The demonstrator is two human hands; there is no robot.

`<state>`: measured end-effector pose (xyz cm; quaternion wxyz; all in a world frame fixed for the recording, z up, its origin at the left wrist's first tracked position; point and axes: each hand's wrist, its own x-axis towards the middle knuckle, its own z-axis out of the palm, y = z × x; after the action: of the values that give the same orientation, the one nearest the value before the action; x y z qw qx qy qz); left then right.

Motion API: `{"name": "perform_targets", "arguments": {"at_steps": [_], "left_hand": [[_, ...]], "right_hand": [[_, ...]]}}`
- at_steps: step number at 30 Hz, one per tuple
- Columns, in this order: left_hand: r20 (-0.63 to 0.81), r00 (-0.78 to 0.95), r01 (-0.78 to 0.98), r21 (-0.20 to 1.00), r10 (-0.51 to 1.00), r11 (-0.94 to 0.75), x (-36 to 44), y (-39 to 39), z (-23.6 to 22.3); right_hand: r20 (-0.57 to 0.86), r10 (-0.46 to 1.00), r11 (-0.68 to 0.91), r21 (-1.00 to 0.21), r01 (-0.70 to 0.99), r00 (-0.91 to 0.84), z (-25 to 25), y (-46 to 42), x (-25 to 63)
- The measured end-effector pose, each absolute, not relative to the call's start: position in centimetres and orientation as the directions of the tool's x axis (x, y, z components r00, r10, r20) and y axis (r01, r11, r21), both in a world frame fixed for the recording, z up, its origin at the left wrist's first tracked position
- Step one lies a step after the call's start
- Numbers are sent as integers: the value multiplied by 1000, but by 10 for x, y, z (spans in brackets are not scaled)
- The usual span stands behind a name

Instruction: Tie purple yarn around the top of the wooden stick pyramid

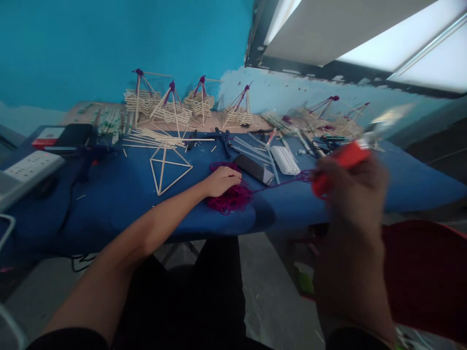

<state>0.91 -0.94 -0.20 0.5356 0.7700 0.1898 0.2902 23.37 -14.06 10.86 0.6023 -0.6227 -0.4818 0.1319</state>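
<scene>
At the centre of the frame, the left hand (221, 180) is laid on a tangle of purple yarn (230, 197) on the blue table (120, 204). At the right, blurred red-handled scissors (350, 155) are gripped in the right hand (350, 189). A stick frame (168, 167) is seen left of centre.

Single head-worn view, looking forward and down from the near edge, close over the blue tabletop (120, 204), facing the far turquoise wall (109, 43).

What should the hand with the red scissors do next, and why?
Probably snip the purple strand. It runs taut from the yarn pile under the left hand to the right hand, whose red-handled scissors are raised beside it, though blurred.
</scene>
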Motion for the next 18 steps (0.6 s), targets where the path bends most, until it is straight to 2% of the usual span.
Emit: {"name": "perform_targets", "arguments": {"at_steps": [1, 3, 9, 12, 16, 18], "left_hand": [[233, 764, -34, 946, 602, -322, 9, -8, -2], [231, 764, -74, 959, 603, -273, 8, -5, -2], [342, 714, -184, 934, 611, -306, 0, 2, 2], [406, 642, -250, 913, 651, -323, -3, 5, 4], [479, 446, -298, 876, 756, -379, -7, 8, 4], [500, 354, -262, 864, 791, -429, -9, 7, 2]], "right_hand": [[346, 838, 153, -891, 428, 421, 97, -134, 229], [120, 972, 6, -874, 485, 203, 71, -121, 222], [-178, 984, -148, -808, 570, 3, 26, -106, 230], [-219, 975, -184, -750, 635, 25, 24, -110, 242], [-119, 978, -208, -620, 756, 171, 26, -110, 254], [-123, 971, -238, -621, 747, 207, 29, -106, 260]]}}
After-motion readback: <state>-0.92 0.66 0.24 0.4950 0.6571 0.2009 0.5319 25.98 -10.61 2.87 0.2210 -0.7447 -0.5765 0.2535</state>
